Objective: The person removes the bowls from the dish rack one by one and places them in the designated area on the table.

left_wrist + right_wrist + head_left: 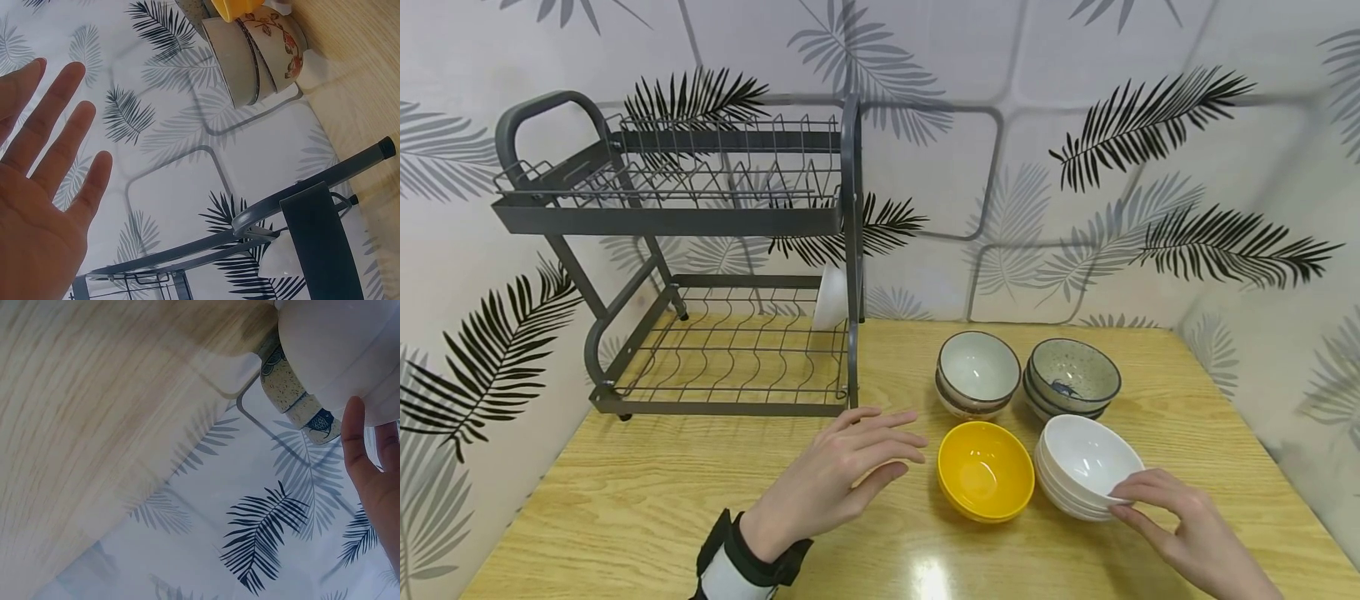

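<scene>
My right hand (1183,525) pinches the near right rim of the top white bowl (1093,454) in a nested stack, thumb outside and fingers at the edge. In the right wrist view, fingertips (354,422) touch the pale bowl side (350,350). Left of that stack stands a yellow bowl (985,471), with another rim just showing beneath it. My left hand (857,467) hovers over the table left of the yellow bowl, fingers extended and holding nothing. In the left wrist view its palm (37,231) and spread fingers are bare.
Behind stand stacked cream bowls (979,367) with brown rims and speckled bowls (1075,375) with blue rims. A two-tier dark dish rack (722,408) stands at the left. On its lower tier, at the right end, a white bowl (830,300) leans on edge. A patterned wall backs the wooden table (685,483).
</scene>
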### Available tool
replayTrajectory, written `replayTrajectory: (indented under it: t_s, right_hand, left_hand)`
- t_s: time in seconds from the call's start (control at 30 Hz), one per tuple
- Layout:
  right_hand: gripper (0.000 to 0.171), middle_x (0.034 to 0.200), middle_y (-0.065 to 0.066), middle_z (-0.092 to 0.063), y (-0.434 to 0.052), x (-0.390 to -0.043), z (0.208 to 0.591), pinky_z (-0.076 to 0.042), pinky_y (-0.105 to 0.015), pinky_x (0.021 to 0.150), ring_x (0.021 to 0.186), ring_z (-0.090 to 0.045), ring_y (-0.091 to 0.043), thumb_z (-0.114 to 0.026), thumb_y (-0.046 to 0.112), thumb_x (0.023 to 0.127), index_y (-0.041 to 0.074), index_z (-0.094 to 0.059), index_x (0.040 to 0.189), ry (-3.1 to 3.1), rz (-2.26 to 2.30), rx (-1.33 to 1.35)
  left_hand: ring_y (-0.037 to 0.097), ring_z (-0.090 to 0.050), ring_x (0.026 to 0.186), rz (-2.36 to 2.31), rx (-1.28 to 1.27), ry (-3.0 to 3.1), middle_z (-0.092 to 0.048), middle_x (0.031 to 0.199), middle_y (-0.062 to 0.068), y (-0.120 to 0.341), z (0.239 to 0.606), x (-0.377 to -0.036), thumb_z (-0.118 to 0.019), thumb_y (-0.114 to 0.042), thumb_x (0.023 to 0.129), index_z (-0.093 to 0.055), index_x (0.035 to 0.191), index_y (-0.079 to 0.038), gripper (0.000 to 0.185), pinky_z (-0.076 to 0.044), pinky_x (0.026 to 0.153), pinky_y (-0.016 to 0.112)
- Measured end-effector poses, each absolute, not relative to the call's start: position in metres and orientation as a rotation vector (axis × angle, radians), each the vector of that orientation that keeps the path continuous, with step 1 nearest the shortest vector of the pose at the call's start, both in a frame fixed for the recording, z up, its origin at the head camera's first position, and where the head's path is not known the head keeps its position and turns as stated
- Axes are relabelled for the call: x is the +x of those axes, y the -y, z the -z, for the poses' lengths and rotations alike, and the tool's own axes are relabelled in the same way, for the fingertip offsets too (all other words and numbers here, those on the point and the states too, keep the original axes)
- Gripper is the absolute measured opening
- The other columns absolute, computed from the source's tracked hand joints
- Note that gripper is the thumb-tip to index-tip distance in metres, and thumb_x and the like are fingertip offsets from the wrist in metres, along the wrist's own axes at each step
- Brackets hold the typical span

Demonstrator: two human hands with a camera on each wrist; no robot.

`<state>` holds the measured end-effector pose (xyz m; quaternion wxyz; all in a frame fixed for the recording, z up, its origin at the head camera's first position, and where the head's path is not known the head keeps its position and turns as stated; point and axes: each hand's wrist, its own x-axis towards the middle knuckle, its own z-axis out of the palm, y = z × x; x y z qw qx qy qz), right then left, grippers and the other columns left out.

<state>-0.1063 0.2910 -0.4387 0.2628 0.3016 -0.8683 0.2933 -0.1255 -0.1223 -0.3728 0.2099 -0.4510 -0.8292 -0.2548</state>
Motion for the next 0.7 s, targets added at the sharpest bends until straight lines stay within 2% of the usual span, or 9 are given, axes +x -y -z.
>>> replayTrajectory:
  t_s: [0.27, 0.53, 0.7]
  right_hand:
    - [0.054, 0.09, 0.015, -0.07, -0.292, -0.105, 0.439, -0.04, 0.002, 0.09, 0.094, -0.057, 0.013, -0.084, -0.016, 0.056, 0.024, -0.074, 0.09, 2.352, -0.804, 0.801]
    - [0.053, 0.102, 0.005, -0.068, -0.288, -0.103, 0.43, -0.032, -0.004, 0.106, 0.115, -0.049, 0.005, -0.083, -0.017, 0.058, 0.021, -0.074, 0.094, 2.327, -0.82, 0.797]
    - [0.049, 0.11, 0.003, -0.067, -0.284, -0.101, 0.424, -0.031, -0.008, 0.11, 0.121, -0.048, 0.001, -0.082, -0.016, 0.061, 0.015, -0.076, 0.099, 2.318, -0.879, 0.767]
  left_hand:
    - [0.014, -0.057, 0.135, 0.716, -1.248, 2.317, -0.074, 0.122, -0.006, 0.121, 0.374, -0.126, -0.07, -0.013, 0.094, -0.073, 0.116, -0.018, 0.023, -0.046, 0.113, 0.044]
    - [0.018, -0.057, 0.135, 0.722, -1.168, 2.335, -0.073, 0.125, -0.004, 0.123, 0.377, -0.13, -0.07, -0.013, 0.094, -0.073, 0.115, -0.018, 0.022, -0.046, 0.113, 0.046]
    - [0.02, -0.058, 0.134, 0.755, -1.066, 2.342, -0.072, 0.127, -0.003, 0.125, 0.38, -0.133, -0.071, -0.013, 0.093, -0.072, 0.115, -0.018, 0.023, -0.05, 0.106, 0.049]
